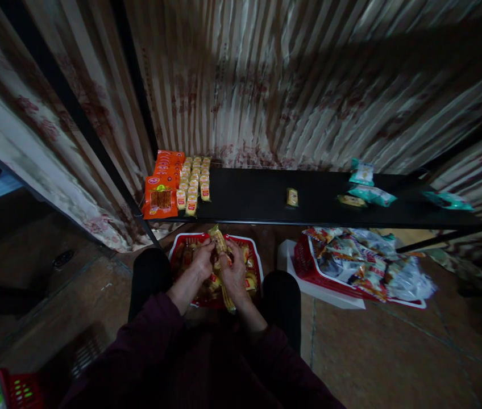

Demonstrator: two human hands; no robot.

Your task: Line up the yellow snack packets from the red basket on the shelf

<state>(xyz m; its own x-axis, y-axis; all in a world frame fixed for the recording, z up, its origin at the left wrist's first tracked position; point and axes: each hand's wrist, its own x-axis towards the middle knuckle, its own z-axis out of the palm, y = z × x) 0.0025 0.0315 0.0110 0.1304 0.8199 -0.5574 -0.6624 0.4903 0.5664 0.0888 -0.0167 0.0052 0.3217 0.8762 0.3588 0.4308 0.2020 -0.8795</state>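
Both my hands are over a red basket with a white rim, which stands between my knees. A long yellow wrapped snack packet is between them, its upper end sticking out past my fingers. My left hand pinches its left side. My right hand grips it from the right, the fingers curled and partly hidden. Another yellow wrapped packet shows below my right hand. More small yellow packets fill the basket, partly covered by my hands.
On the black shelf ahead stand orange snack bags and rows of small yellow packets. A single yellow packet and teal packets lie farther right. A second red basket of bagged snacks is at right. Dark shelf posts rise at left.
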